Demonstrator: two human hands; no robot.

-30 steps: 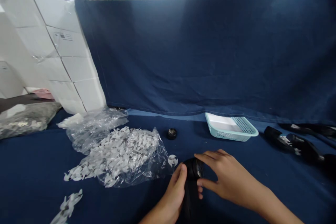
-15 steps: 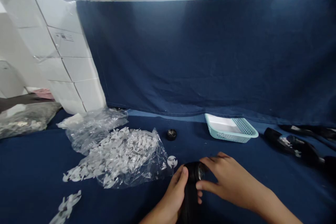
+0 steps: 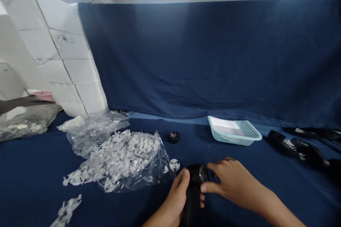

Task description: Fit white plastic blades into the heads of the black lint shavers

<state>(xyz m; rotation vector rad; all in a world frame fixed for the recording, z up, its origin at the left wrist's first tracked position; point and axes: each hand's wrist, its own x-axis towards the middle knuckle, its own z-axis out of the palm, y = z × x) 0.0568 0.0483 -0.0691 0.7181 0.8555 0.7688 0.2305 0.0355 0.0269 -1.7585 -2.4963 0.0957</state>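
Note:
My left hand is wrapped round a black handheld device with a thick handle and an angled head. A round, shiny, clear-looking face with a dark rim points right from that head. Close to this rim is my right hand, thumb and fingers apart; the thumb tip is at the rim's lower edge, and I cannot tell whether it touches. A single white bladed piece lies left of the device. Farther back sits a small round black part with a shiny top.
Many white bladed pieces spill over clear plastic bags on the left. A light-blue basket holds something white. Black housings lie at the right. White boxes and a dark blue cloth stand behind.
My right hand has shifted slightly right, its fingers drawing off the round face, which shows more fully. My left hand keeps its hold on the device.

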